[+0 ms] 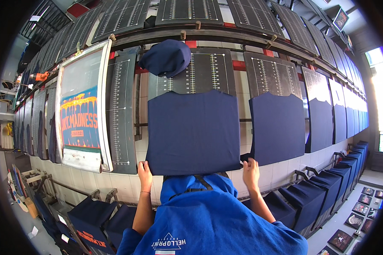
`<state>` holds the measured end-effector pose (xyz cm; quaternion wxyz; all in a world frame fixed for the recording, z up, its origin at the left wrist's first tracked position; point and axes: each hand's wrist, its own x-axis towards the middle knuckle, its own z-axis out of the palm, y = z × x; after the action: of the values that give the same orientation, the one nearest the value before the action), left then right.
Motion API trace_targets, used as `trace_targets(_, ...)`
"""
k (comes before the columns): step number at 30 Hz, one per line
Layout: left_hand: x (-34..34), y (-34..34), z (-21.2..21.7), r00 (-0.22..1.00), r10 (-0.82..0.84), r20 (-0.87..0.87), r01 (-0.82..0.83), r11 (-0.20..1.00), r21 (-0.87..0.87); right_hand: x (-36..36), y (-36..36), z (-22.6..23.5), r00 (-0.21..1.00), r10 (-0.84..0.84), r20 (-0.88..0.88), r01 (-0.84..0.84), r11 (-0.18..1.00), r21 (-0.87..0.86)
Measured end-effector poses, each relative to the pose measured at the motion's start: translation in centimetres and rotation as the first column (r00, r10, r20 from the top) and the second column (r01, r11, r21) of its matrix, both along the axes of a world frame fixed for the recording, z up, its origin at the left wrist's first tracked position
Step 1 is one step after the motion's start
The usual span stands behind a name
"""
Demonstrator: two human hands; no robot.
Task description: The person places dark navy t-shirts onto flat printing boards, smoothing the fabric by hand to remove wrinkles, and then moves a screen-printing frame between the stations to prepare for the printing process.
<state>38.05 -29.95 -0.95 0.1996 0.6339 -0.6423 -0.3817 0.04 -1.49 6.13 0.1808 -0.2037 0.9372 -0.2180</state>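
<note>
- Navy fabric panel (193,131) lies broadly flat over the lower part of a marked surface (219,66); slight creasing toward its lower right.
- Left grip (145,175): fingers curled at the panel's lower-left corner; pinch or mere contact cannot be told.
- Right grip (251,173): fingers part-curled beside the lower-right corner, near dark cloth (245,157); hold cannot be confirmed.
- Risk: uneven pull could skew or wrinkle the panel.
- Risk: the bundled navy cloth (168,57), resting above, could slip onto it if knocked.
</note>
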Motion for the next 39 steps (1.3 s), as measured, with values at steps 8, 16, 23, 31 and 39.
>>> trace_targets(8,0.3,-0.1,0.2,0.997,0.024,-0.072,-0.014,0.991,0.129,-1.4,-22.8,2.1,0.31,0.918,-0.246,-0.925,0.351,0.145)
trace_targets(16,0.2,0.0,1.6,0.921,0.148,-0.36,0.046,0.878,0.477,8.4,-19.7,0.7,-0.123,0.984,-0.129,-0.992,-0.126,-0.013)
trace_targets(23,4.1,3.2,-1.2,0.866,0.305,-0.397,-0.11,0.889,0.444,-1.6,-36.3,-1.7,0.439,0.761,-0.478,-0.867,0.499,-0.002)
trace_targets(31,10.4,11.4,-2.9,0.891,0.447,-0.08,-0.381,0.833,0.401,12.1,-22.5,-2.0,-0.26,0.948,-0.185,-0.941,-0.291,-0.172)
trace_targets(39,5.5,12.1,3.5,0.962,0.27,0.048,-0.274,0.953,0.127,10.2,-42.5,0.5,0.442,0.845,-0.302,-0.879,0.476,0.044)
